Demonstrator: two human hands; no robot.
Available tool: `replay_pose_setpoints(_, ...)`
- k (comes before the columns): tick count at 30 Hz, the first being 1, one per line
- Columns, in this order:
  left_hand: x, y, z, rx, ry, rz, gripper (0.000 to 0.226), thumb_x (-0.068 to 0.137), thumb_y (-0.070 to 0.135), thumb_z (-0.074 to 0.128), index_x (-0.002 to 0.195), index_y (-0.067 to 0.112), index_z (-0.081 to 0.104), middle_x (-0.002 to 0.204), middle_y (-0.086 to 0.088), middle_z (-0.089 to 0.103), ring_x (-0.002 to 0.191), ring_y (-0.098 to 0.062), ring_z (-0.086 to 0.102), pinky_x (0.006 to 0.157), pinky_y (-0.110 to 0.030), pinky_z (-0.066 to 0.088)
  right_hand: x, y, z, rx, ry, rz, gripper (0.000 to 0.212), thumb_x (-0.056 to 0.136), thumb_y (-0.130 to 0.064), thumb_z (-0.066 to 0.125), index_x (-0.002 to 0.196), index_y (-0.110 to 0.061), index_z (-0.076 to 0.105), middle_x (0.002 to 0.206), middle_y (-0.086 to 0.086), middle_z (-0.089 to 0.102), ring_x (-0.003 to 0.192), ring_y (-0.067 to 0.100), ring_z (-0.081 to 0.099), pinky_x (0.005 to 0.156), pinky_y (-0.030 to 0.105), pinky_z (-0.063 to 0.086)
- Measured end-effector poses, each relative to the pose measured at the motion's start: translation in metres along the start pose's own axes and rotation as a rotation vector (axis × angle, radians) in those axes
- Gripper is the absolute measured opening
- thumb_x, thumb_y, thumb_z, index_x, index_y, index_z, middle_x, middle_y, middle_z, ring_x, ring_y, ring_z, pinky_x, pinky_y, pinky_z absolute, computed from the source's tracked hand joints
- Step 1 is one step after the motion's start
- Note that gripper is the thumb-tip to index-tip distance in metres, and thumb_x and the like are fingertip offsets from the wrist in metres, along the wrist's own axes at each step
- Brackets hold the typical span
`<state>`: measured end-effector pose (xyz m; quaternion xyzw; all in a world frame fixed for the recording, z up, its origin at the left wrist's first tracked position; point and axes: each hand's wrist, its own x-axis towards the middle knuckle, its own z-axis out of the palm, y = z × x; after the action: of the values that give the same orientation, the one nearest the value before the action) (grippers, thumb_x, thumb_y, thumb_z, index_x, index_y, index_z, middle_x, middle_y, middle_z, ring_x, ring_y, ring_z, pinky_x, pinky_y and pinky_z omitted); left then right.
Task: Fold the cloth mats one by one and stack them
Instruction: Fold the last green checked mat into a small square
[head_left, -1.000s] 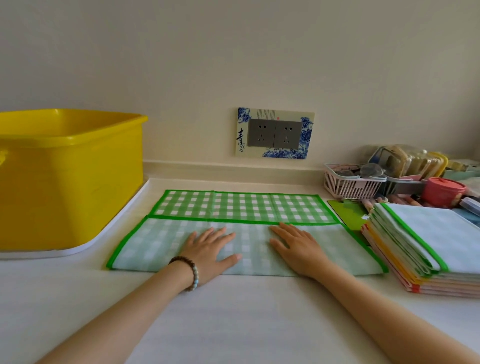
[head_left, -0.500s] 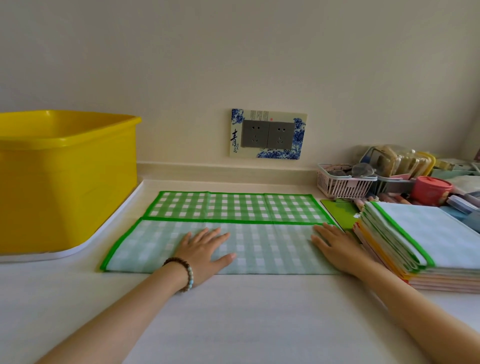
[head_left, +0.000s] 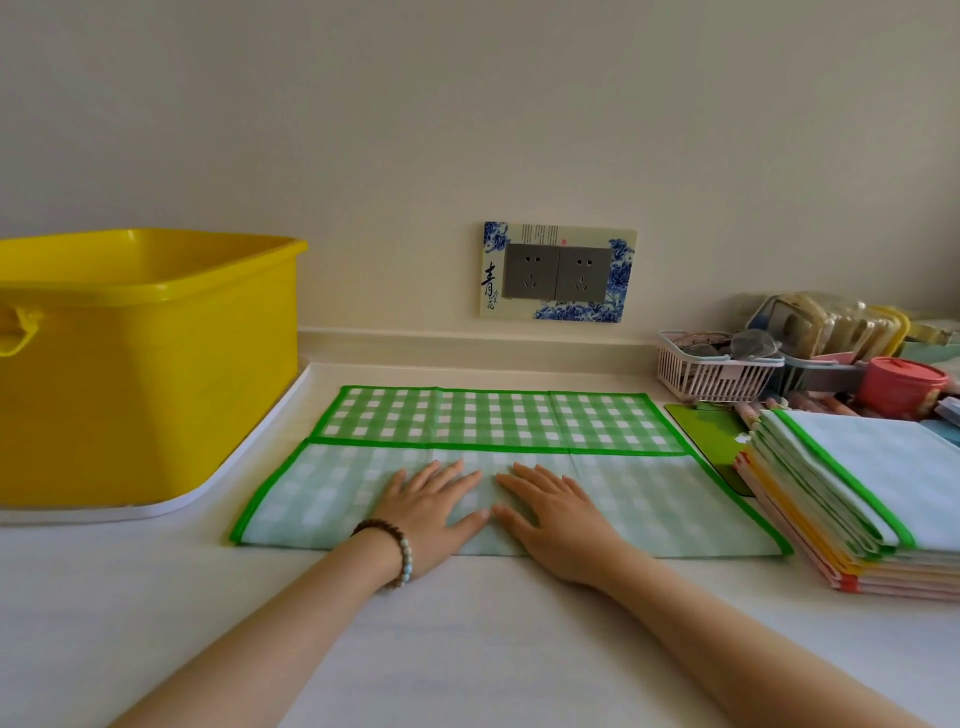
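From the head view, the green checked cloth mat (head_left: 498, 457) lies on the desk (head_left: 467, 649) with its near part folded over the far part, leaving a strip of the brighter face showing. The left hand (head_left: 434, 512) and right hand (head_left: 553, 519) lie side by side at the middle of the folded flap, fingers (head_left: 452, 470) spread flat, pressing and gripping nothing. I'd say the first fold is being smoothed; next comes folding an end across, then moving it onto the stack of folded mats (head_left: 852, 499) just to the right.
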<state>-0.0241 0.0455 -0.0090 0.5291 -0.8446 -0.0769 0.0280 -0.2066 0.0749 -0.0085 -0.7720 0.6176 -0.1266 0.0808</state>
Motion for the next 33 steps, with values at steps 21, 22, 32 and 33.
replay_pose_setpoints(21,-0.055,-0.095,-0.019,-0.093,-0.023,-0.200,0.124,0.034,0.100,-0.007,0.145,0.046,0.007,0.155,0.021,-0.003,0.144,-0.007,-0.006,0.117,-0.043,-0.006,0.001,0.006,0.001,-0.029,-0.050,-0.004,0.055,0.096,-0.056,0.025,0.148,-0.040,0.017,0.157,-0.016,0.011,0.145,0.006,0.002,0.119,0.029,0.001)
replay_pose_setpoints(22,-0.054,-0.094,-0.022,-0.101,-0.047,-0.209,0.116,0.044,0.099,-0.001,0.145,0.044,0.008,0.156,0.020,-0.002,0.144,-0.008,-0.006,0.117,-0.044,-0.007,0.001,0.006,0.001,-0.029,-0.051,-0.002,0.055,0.096,-0.056,0.025,0.147,-0.040,0.017,0.157,-0.015,0.011,0.145,0.006,0.003,0.119,0.029,0.001)
replay_pose_setpoints(32,-0.046,-0.052,-0.034,-0.318,0.039,0.138,0.068,0.068,0.067,0.062,0.129,0.043,0.047,0.138,0.023,0.038,0.129,0.006,0.031,0.108,-0.014,0.020,0.003,0.005,-0.003,-0.018,-0.077,0.000,0.055,0.096,-0.055,0.028,0.148,-0.037,0.019,0.157,-0.013,0.012,0.146,0.009,0.005,0.119,0.032,0.003)
replay_pose_setpoints(33,-0.045,-0.050,-0.033,-0.310,0.060,0.164,0.057,0.074,0.056,0.067,0.126,0.042,0.051,0.132,0.025,0.042,0.124,0.008,0.035,0.106,-0.012,0.022,0.003,0.005,-0.003,-0.011,-0.065,-0.002,0.055,0.096,-0.055,0.029,0.147,-0.037,0.021,0.157,-0.013,0.014,0.145,0.009,0.007,0.119,0.032,0.004)
